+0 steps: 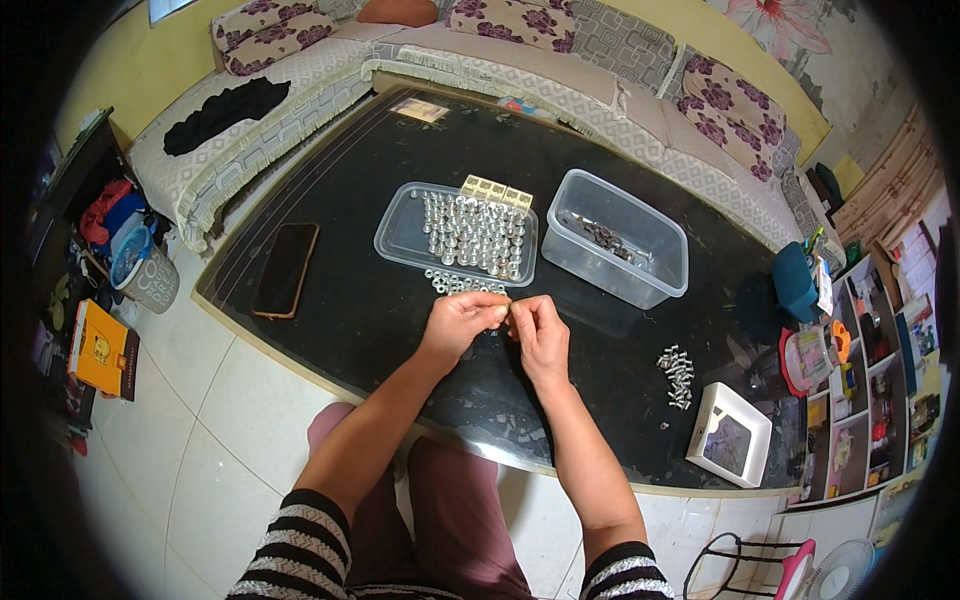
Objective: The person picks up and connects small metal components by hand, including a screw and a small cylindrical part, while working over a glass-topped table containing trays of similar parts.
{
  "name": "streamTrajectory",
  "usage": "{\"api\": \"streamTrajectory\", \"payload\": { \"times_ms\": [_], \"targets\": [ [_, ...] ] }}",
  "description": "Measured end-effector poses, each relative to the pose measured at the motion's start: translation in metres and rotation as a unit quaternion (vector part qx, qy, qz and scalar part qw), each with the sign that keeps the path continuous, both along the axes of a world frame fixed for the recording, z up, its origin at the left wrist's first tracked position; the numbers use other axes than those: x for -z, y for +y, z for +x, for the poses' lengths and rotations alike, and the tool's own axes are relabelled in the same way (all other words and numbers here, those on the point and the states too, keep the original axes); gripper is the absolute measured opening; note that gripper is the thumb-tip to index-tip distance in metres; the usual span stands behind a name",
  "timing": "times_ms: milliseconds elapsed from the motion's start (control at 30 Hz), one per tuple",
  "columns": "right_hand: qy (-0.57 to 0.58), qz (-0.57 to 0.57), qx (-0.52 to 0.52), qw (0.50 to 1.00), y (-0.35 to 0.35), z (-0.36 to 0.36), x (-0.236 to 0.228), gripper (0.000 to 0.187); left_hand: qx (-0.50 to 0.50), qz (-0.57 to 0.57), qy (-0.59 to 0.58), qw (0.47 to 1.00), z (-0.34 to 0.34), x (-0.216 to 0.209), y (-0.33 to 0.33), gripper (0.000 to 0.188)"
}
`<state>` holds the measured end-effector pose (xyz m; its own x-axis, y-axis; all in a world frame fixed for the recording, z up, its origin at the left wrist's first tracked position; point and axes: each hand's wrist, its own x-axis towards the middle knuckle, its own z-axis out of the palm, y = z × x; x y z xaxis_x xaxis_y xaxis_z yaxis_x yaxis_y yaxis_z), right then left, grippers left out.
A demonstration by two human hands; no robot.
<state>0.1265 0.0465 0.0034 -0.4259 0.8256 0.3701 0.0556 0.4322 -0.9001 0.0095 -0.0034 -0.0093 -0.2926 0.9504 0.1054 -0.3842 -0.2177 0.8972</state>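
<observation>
My left hand and my right hand meet over the dark table, fingertips pinched together. Whatever small piece they hold between them is too small to make out. Just beyond my fingers lies a cluster of small silver nuts. Behind these, a clear plastic lid lies flat, bearing rows of small silver metal parts. Along its far edge sits a row of small cream-coloured blocks. To the right of the lid stands a clear plastic bin with dark and silver hardware inside.
A loose heap of silver bolts lies on the right of the table, close to an open white box. A phone lies at the left. Beyond the table is a long sofa; shelves stand at the right.
</observation>
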Motion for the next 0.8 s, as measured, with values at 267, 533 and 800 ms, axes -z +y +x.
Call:
{"api": "streamTrajectory", "payload": {
  "times_ms": [267, 533, 800],
  "targets": [
    [-0.128, 0.047, 0.045, 0.990, 0.0022, 0.0036, -0.0035, 0.021, 0.004, -0.006, 0.015, 1.000, 0.0007, 0.0013, 0.0005, 0.016],
    [-0.119, 0.034, 0.010, 0.992, 0.0027, 0.0048, -0.0041, 0.030, 0.019, -0.010, 0.019, 1.000, -0.0001, -0.0009, -0.0005, 0.017],
    [-0.038, -0.108, -0.032, 0.993, 0.0032, 0.0043, -0.0033, 0.038, 0.039, -0.009, 0.019, 0.999, -0.0011, 0.0017, 0.0006, 0.016]
  ]
}}
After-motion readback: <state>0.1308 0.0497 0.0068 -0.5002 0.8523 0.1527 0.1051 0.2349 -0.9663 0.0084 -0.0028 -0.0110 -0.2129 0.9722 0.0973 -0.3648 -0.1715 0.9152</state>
